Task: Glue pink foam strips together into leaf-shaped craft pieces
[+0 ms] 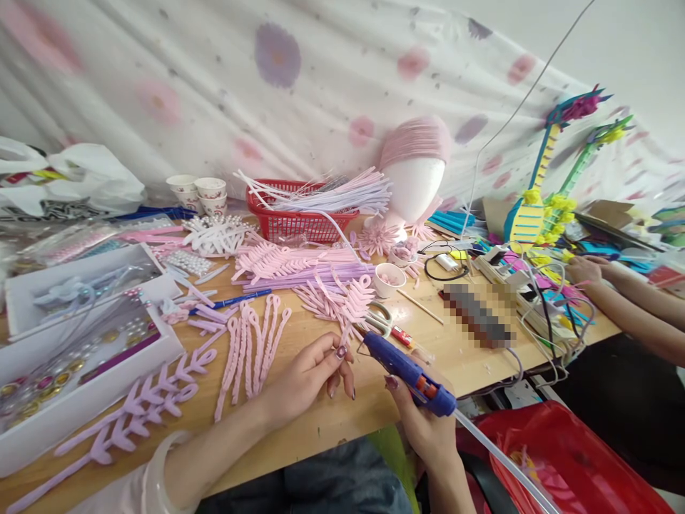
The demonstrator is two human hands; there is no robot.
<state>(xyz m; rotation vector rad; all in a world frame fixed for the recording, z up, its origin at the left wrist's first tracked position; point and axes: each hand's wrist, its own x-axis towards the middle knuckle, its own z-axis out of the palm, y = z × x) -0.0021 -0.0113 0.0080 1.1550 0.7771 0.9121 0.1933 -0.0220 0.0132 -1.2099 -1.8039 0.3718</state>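
Observation:
My right hand [428, 428] is wrapped round a blue hot glue gun [409, 375], with a long clear glue stick [503, 457] sticking out of its back. The gun's nozzle points left, close to my left fingertips. My left hand [315, 375] pinches the stem of a pink pipe-cleaner leaf branch [357, 300], whose leaves fan out above the fingers. Loose pink pipe-cleaner pieces [324, 303] lie just behind it. Beside my left hand are several twisted pink pipe-cleaner strands [254, 350]. Scissors [381, 318] rest behind the glue gun.
A red basket [302, 227] of pipe cleaners stands at the back, near a white mannequin head [414, 182]. White boxes [85, 343] of beads and lilac branches [133, 414] occupy the left. Paper cups [389, 280], power strips and cables [535, 293] sit rightward. A co-worker's arms [626, 300] reach in.

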